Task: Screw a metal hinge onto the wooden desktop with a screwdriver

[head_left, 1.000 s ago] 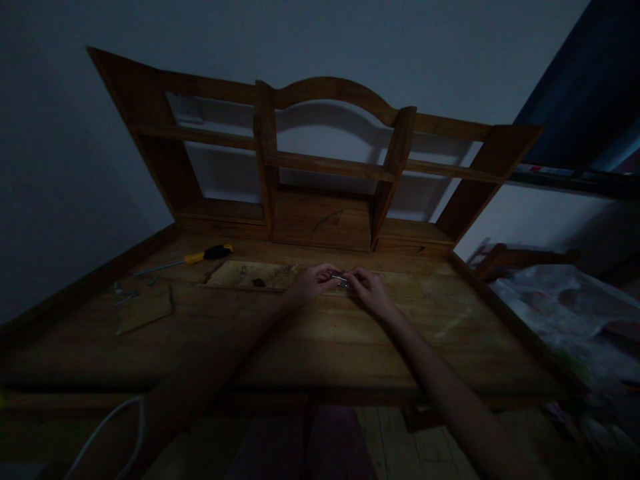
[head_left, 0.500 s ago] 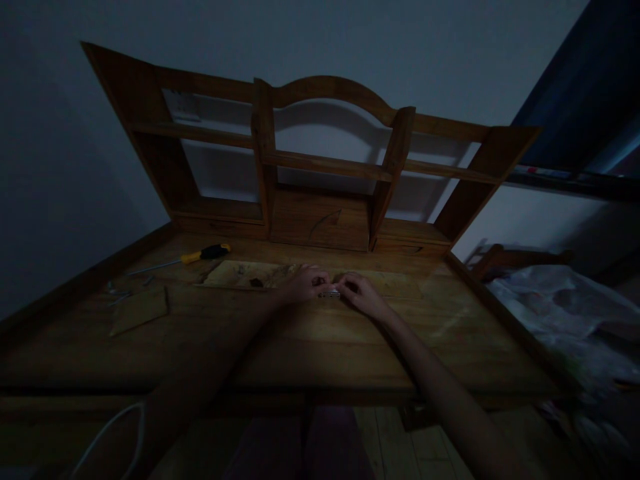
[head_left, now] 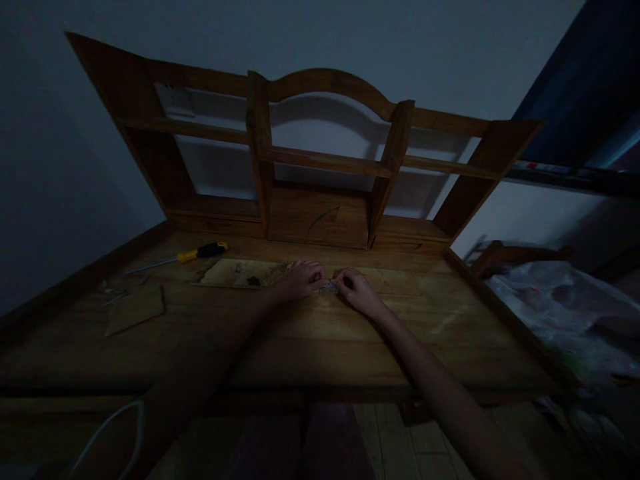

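Observation:
The scene is dim. My left hand [head_left: 301, 279] and my right hand [head_left: 354, 290] meet at the middle of a wooden desk [head_left: 320, 333]. Both have their fingers curled in a pinch on one small shiny metal part [head_left: 329, 287] between them, held low at the desk surface. The part lies at the front edge of a pale flat board [head_left: 250, 273] that rests on the desk. Its exact shape is too small and dark to make out.
A yellow-and-black screwdriver [head_left: 193, 253] lies at the back left, with a few loose metal bits [head_left: 113, 291] and a small wooden panel [head_left: 134, 311] beside it. A wooden shelf hutch [head_left: 320, 160] stands along the back. Crumpled plastic [head_left: 560, 307] lies at the right.
Both hands have drawn slightly left and lowered the small metal part down to the desk surface. The view has shifted a little; nothing else on the desk moved.

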Demonstrator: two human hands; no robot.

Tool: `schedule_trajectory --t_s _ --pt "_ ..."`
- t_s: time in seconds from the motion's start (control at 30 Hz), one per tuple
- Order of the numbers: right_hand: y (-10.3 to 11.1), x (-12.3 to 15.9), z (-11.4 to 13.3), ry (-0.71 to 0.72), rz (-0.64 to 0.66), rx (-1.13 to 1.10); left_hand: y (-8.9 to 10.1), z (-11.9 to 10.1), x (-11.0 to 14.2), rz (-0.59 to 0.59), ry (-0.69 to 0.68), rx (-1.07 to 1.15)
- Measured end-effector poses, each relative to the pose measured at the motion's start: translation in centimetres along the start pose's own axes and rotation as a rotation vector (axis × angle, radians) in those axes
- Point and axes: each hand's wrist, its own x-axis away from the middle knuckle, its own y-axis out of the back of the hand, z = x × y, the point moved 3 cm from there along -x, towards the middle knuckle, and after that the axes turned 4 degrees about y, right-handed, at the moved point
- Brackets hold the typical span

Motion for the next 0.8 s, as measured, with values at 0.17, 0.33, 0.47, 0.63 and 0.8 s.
schedule_trajectory --t_s 0.17,0.33,0.47,0.63,0.8 --pt "0.2 0.2 0.0 0.026 -0.006 0.01 -0.3 0.1 -0.1 -0.02 -0.025 -0.031" --pt "0.6 0.4 0.5 0.123 0.013 0.018 -0.3 0.0 0.1 -0.037 -0.012 -0.061" --pt "1.0 0.5 0.9 0.213 0.054 0.025 -0.2 0.0 0.1 -0.086 -0.018 -0.073" --pt "1.0 0.7 0.6 0.281 0.1 0.057 -0.4 0.1 0.1 -0.137 -0.04 -0.099" --pt "0.8 0.7 0.2 0.302 0.101 0.095 -0.2 0.3 0.0 -0.224 -0.011 -0.181"
